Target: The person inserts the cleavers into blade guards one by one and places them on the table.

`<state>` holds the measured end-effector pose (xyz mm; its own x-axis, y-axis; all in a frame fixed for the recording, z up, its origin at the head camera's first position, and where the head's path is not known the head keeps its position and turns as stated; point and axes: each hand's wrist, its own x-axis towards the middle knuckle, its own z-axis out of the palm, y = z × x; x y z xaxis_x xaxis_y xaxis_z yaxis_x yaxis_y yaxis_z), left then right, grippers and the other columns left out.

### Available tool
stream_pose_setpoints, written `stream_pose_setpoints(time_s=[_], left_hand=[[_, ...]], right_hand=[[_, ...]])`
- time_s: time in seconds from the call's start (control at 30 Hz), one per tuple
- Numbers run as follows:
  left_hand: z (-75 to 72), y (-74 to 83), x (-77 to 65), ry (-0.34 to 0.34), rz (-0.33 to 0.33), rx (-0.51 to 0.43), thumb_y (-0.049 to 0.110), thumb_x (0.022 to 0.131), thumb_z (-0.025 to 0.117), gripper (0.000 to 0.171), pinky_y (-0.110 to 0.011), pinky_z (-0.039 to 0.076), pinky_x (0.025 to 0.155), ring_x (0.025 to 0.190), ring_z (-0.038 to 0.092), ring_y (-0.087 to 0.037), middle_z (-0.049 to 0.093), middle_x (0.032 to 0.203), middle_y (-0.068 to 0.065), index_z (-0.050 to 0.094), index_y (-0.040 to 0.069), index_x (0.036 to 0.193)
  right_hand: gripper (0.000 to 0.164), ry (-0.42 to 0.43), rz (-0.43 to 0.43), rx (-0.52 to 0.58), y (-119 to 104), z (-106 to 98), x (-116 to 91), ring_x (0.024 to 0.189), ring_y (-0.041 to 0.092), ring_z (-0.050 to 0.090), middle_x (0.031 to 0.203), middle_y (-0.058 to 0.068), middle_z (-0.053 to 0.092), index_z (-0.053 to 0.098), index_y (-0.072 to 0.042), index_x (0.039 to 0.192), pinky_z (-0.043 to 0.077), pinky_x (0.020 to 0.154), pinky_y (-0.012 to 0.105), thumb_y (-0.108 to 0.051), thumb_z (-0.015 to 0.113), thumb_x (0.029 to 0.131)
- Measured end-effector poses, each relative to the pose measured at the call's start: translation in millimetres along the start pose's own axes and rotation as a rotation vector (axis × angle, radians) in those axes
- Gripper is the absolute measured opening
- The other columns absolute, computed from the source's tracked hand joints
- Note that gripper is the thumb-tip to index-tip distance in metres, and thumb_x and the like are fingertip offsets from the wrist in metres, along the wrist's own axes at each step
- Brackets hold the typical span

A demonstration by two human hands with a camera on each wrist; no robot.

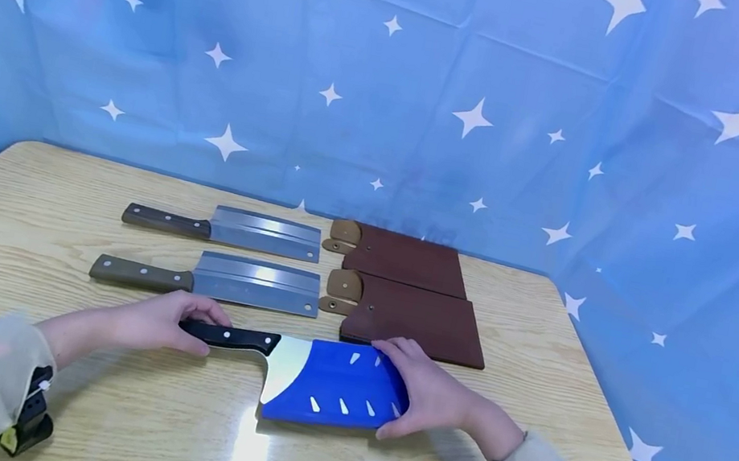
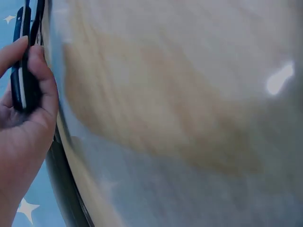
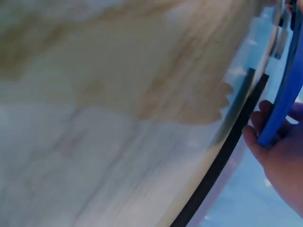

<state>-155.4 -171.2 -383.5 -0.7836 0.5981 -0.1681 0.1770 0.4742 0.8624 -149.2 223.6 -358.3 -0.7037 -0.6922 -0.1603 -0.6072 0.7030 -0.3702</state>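
Note:
A cleaver with a black riveted handle [image 1: 234, 337] lies level in front of me, over the near part of the table. Most of its blade is inside a blue slotted blade cover [image 1: 336, 388]; a pale strip of blade shows beside the handle. My left hand [image 1: 159, 322] holds the handle's end between thumb and fingers, which the left wrist view also shows around the black handle [image 2: 21, 71]. At the far end, my right hand [image 1: 426, 395] grips the blue cover, thumb on the near edge and fingers on the far edge. In the right wrist view the blue cover [image 3: 286, 94] sits between thumb and fingers.
Behind the hands lie two bare cleavers, a far one [image 1: 266, 234] and a nearer one [image 1: 258, 284], handles to the left. To their right are two brown sheaths with tan straps, one far [image 1: 408, 260] and one near [image 1: 420, 321]. A starry blue curtain [image 1: 384, 143] hangs behind the wooden table [image 1: 161, 424].

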Motion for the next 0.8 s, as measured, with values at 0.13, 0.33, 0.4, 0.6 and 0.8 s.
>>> stream_pose_setpoints(time_s=[0.13, 0.33, 0.4, 0.6, 0.8], left_hand=[[0.4, -1.8, -4.0, 0.03, 0.007, 0.045, 0.023, 0.081, 0.07, 0.039, -0.019, 0.045, 0.079, 0.092, 0.057, -0.005, 0.066, 0.104, -0.005, 0.061, 0.003, 0.113], [2.3, 2.1, -4.0, 0.077, 0.01, 0.118, 0.025, 0.08, 0.07, 0.034, -0.021, 0.044, 0.078, 0.091, 0.054, -0.007, 0.067, 0.101, -0.001, 0.065, 0.009, 0.109], [3.0, 2.2, -3.8, 0.081, 0.025, 0.132, 0.024, 0.081, 0.07, 0.033, -0.021, 0.044, 0.077, 0.092, 0.054, -0.008, 0.066, 0.102, -0.002, 0.064, 0.008, 0.109], [5.3, -0.6, -4.5, 0.088, 0.059, 0.172, 0.024, 0.08, 0.072, 0.029, -0.021, 0.044, 0.076, 0.09, 0.054, -0.006, 0.065, 0.102, -0.001, 0.066, 0.011, 0.105], [5.6, -2.3, -6.8, 0.082, 0.068, 0.16, 0.023, 0.078, 0.073, 0.028, -0.02, 0.045, 0.075, 0.086, 0.055, -0.003, 0.066, 0.098, -0.001, 0.066, 0.01, 0.103]], right_hand=[[0.104, 0.012, -0.011, -0.069, 0.3, 4.4, -1.5, 0.119, 0.016, 0.041, 0.132, 0.003, 0.044, 0.035, -0.009, 0.14, 0.041, 0.098, 0.039, -0.06, 0.076, 0.059], [0.103, 0.022, -0.018, -0.161, -1.1, 6.9, -1.1, 0.118, 0.017, 0.04, 0.131, 0.003, 0.044, 0.039, -0.009, 0.138, 0.037, 0.098, 0.043, -0.065, 0.075, 0.058], [0.104, 0.016, -0.012, -0.176, -1.7, 6.7, -0.5, 0.118, 0.017, 0.04, 0.13, 0.003, 0.044, 0.039, -0.01, 0.138, 0.037, 0.097, 0.042, -0.064, 0.075, 0.057], [0.104, -0.009, 0.002, -0.193, -4.5, 7.7, 1.9, 0.119, 0.017, 0.038, 0.131, 0.004, 0.042, 0.038, -0.008, 0.139, 0.041, 0.098, 0.038, -0.061, 0.077, 0.058], [0.105, -0.034, 0.006, -0.204, -6.0, 8.9, 2.3, 0.118, 0.016, 0.039, 0.131, 0.003, 0.043, 0.038, -0.009, 0.14, 0.043, 0.098, 0.036, -0.063, 0.076, 0.058]])
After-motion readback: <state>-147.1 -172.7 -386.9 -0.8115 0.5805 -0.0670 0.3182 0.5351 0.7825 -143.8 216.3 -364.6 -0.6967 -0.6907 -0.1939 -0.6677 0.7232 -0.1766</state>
